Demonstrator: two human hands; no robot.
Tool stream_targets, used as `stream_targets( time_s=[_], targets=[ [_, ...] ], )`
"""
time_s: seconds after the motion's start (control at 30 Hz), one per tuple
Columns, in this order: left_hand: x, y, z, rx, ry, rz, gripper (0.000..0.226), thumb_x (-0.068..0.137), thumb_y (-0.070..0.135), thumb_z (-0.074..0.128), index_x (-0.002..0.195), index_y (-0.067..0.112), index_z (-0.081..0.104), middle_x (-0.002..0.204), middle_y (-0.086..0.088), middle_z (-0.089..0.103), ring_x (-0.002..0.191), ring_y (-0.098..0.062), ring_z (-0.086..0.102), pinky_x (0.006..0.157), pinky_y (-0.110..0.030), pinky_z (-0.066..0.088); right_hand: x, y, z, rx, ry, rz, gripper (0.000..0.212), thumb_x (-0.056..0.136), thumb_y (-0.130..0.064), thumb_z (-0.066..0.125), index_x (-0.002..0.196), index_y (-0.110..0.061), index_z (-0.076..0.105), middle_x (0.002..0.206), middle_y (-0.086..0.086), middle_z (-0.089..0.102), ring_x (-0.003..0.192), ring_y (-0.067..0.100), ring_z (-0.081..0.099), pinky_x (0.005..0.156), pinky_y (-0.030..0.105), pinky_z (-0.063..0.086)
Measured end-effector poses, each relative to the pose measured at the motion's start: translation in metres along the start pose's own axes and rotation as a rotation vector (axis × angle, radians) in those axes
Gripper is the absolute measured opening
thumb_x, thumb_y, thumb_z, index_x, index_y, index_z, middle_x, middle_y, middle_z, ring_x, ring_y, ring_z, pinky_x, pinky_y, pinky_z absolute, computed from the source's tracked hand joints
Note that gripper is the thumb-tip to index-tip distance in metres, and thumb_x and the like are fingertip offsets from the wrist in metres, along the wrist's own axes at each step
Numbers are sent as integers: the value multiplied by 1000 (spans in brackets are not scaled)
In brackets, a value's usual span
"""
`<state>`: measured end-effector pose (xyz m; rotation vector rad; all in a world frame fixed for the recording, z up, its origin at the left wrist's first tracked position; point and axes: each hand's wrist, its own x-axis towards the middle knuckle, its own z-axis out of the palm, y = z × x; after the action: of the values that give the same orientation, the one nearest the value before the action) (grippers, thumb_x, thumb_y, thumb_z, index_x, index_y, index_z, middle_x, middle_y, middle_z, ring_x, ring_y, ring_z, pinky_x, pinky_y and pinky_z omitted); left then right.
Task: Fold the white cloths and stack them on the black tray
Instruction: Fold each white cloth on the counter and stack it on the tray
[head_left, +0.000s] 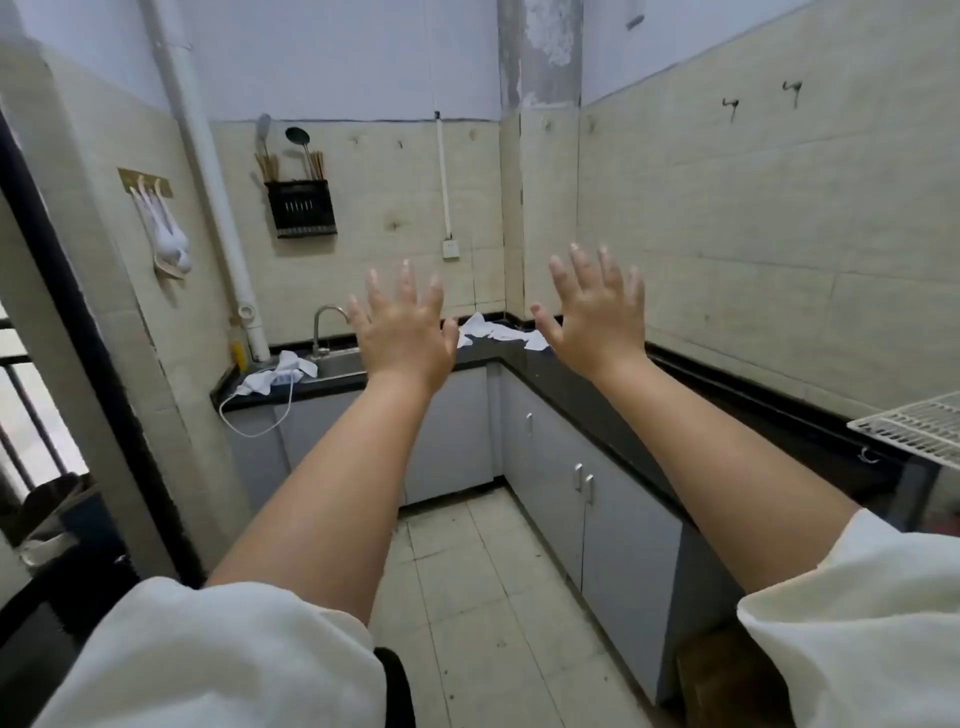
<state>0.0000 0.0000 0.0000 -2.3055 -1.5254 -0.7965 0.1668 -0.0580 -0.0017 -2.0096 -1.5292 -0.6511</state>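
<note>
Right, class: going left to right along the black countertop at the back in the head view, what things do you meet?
Yellow bottle → crumpled white cloth beside the sink → tap → white cloths in the corner, partly behind the raised hands.

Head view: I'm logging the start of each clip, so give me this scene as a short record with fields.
setting: small kitchen with an L-shaped black counter
left hand: raised, fingers spread, holding nothing
right hand: raised, fingers spread, holding nothing
white cloths: crumpled in the far counter corner, unfolded
second cloth: crumpled beside the sink, left end of counter
black tray: not identifiable in this view
task progress: no cloth folded yet
</note>
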Motion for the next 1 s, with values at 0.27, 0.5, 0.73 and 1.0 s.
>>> stream_targets(
  time_s=[0.27, 0.5, 0.73, 1.0],
  targets=[
    [24, 7, 128, 99, -280, -4, 39, 98, 28, 34, 126, 4, 46, 133, -15, 43, 121, -35, 40, 97, -43, 36, 12, 30, 120, -99, -224, 57, 45, 91, -33, 43, 127, -6, 42, 131, 14, 50, 126, 30, 38, 97, 42, 34],
    [123, 27, 248, 103, -359, 10, 39, 98, 30, 34, 126, 5, 44, 132, -16, 44, 121, -34, 40, 96, -41, 37, 94, 92, 244, -124, -293, 51, 41, 90, -33, 45, 120, -6, 47, 125, 14, 53, 120, 32, 41, 95, 42, 34],
    [275, 53, 319, 43, -294, 2, 41, 97, 33, 37, 127, 6, 43, 131, -13, 46, 121, -34, 41, 93, -41, 40, 239, 142, 334, -27, -235, 34, 40, 89, -33, 47, 116, -4, 50, 121, 14, 56, 116, 32, 45, 92, 41, 36],
    [423, 18, 450, 27, -301, -45, 43, 97, 36, 36, 129, 8, 42, 131, -12, 47, 120, -33, 42, 90, -39, 41, 369, 164, 488, 9, -295, 20, 44, 91, -35, 45, 124, -7, 46, 126, 12, 53, 121, 31, 41, 95, 42, 36]
  ],
)
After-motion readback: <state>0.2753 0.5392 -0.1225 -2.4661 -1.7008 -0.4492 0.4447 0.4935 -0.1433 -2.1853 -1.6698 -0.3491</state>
